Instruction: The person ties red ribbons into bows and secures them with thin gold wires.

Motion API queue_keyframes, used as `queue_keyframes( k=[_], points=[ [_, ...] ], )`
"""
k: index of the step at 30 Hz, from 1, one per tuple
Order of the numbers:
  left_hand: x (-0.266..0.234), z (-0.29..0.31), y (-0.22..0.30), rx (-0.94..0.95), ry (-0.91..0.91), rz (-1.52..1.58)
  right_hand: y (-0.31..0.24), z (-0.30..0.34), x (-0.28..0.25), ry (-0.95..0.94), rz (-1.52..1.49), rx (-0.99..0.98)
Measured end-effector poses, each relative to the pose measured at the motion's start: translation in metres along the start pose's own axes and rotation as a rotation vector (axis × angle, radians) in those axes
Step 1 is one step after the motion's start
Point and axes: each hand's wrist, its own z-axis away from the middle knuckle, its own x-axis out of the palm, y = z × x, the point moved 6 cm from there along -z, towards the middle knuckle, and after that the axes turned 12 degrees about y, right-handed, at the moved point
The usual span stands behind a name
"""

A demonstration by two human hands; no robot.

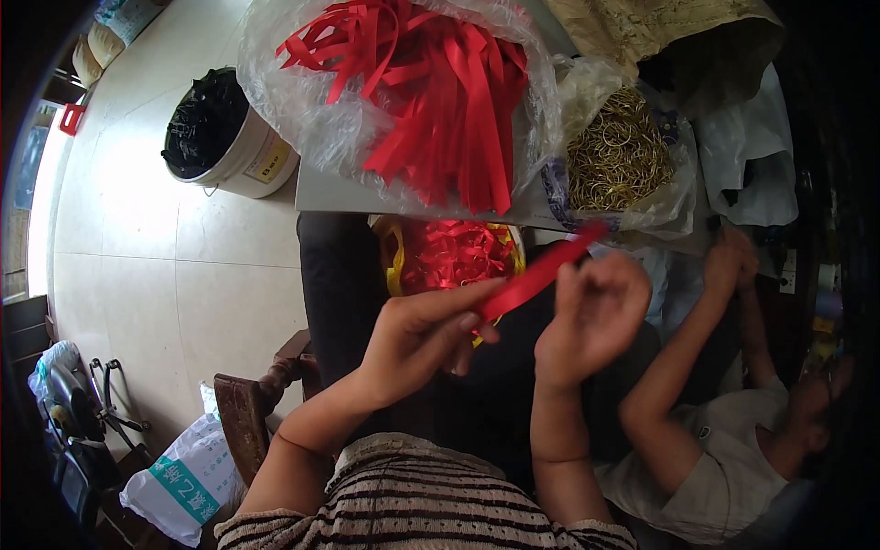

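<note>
A single strip of red ribbon (536,278) is pinched between the thumb and fingers of my left hand (408,344). Its free end slants up to the right, blurred by motion. Beside the strip is my right hand (600,312), its fingers curled and smeared; whether it touches the ribbon I cannot tell. Beyond both hands, a thick bundle of red ribbons (449,110) spills over a clear plastic bag (353,137) on the table. To its right, many gold-coloured metal rings (619,151) fill another open bag. Below the table edge, a yellow-rimmed container (394,261) holds looped red ribbon pieces (463,252).
A white bucket (266,165) lined with black plastic stands on the tiled floor at left. Close by my left arm is a wooden chair (243,412). Another person (706,449) sits at right, hands raised near the table. A brown sack (669,27) lies at the far right.
</note>
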Motion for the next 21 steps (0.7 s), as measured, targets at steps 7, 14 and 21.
queue_keyframes(
  k=[7,14,21],
  points=[
    [-0.005,0.0,0.009,0.194,0.203,0.02,-0.03,0.021,0.029,-0.523,0.337,-0.248],
    [-0.023,-0.001,0.019,0.272,0.376,-0.285,-0.025,0.012,0.027,-0.753,0.154,-0.033],
    [-0.005,-0.008,0.013,0.035,-0.096,0.085,-0.05,0.014,0.019,-0.643,0.43,-0.551]
  ],
)
